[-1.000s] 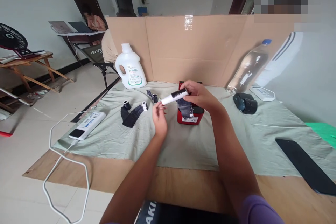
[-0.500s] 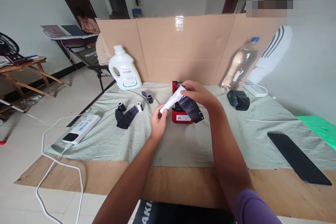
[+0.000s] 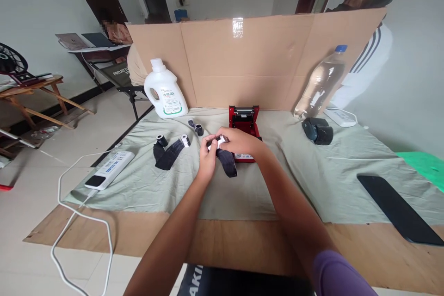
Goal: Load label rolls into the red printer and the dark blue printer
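My left hand (image 3: 207,159) and my right hand (image 3: 237,142) meet over the green cloth (image 3: 263,185), both closed on a small white roll (image 3: 219,141) with a dark strip (image 3: 228,162) hanging from it. Just behind my hands stands a small red printer (image 3: 244,122) with its lid open. To the left on the cloth lie two small rolls (image 3: 161,139) with loose dark strips (image 3: 169,154), and another small roll (image 3: 198,129) lies farther back.
A white detergent jug (image 3: 164,89) and a clear water bottle (image 3: 321,84) stand before a cardboard screen (image 3: 249,60). A black device (image 3: 318,130) and a black slab (image 3: 398,210) lie right. A white power strip (image 3: 110,168) with cable sits left. A person stands behind the screen at right; another sits far left.
My hands have come down and toward me with the white roll, from in front of the red printer to just above the cloth. The printer's open top now shows.
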A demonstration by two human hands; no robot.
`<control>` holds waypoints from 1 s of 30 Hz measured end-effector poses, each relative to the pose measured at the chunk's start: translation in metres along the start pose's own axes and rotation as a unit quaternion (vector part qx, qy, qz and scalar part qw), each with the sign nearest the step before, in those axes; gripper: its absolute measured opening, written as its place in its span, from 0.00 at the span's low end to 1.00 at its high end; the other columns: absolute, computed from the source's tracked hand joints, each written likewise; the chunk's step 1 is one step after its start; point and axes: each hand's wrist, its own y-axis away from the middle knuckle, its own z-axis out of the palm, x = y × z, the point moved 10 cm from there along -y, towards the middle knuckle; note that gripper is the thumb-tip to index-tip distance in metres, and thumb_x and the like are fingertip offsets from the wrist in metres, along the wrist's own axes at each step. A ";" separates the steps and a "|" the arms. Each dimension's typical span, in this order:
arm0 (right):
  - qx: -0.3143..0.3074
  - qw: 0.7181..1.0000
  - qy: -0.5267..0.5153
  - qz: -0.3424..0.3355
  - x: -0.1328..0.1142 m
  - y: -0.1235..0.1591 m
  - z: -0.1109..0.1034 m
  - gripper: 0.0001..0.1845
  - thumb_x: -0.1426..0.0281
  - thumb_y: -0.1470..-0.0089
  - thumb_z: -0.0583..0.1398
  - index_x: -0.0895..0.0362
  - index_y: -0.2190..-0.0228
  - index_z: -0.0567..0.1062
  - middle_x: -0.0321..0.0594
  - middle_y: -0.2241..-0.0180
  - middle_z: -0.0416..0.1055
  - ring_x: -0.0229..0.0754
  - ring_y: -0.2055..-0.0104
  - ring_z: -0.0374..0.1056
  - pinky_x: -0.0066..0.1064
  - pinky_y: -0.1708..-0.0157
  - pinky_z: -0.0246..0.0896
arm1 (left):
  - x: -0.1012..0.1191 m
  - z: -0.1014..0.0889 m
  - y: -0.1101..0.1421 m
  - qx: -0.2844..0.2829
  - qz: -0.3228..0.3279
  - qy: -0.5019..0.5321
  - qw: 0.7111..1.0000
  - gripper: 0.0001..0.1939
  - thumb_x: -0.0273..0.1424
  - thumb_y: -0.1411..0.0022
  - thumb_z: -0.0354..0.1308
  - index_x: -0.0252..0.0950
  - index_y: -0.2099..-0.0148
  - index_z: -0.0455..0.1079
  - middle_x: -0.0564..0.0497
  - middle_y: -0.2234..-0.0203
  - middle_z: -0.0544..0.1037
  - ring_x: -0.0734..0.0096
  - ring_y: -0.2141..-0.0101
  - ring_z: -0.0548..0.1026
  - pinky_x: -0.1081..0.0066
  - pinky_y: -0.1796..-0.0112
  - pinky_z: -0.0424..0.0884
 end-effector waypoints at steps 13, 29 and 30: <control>0.066 0.991 -0.105 0.052 -0.008 0.009 -0.019 0.11 0.65 0.47 0.62 0.54 0.74 0.65 0.36 0.72 0.70 0.38 0.72 0.64 0.29 0.74 0.53 | 0.066 0.025 0.034 -0.077 0.303 -0.221 0.924 0.34 0.36 0.29 0.53 0.41 0.26 0.45 0.37 0.27 0.49 0.54 0.29 0.52 0.53 0.35 0.62; 0.109 0.993 -0.020 0.042 -0.011 0.008 -0.023 0.11 0.71 0.53 0.64 0.54 0.68 0.68 0.39 0.64 0.73 0.43 0.64 0.68 0.30 0.69 0.57 | 0.064 0.014 0.029 0.026 0.221 -0.302 0.927 0.32 0.37 0.41 0.67 0.39 0.37 0.62 0.41 0.48 0.75 0.53 0.45 0.74 0.56 0.45 0.71; 0.123 0.991 -0.026 0.037 -0.008 0.008 -0.029 0.09 0.72 0.52 0.64 0.54 0.67 0.69 0.40 0.63 0.74 0.43 0.63 0.68 0.31 0.67 0.58 | 0.065 0.016 0.030 0.023 0.225 -0.300 0.927 0.34 0.39 0.41 0.67 0.38 0.36 0.61 0.40 0.46 0.73 0.52 0.43 0.72 0.55 0.44 0.70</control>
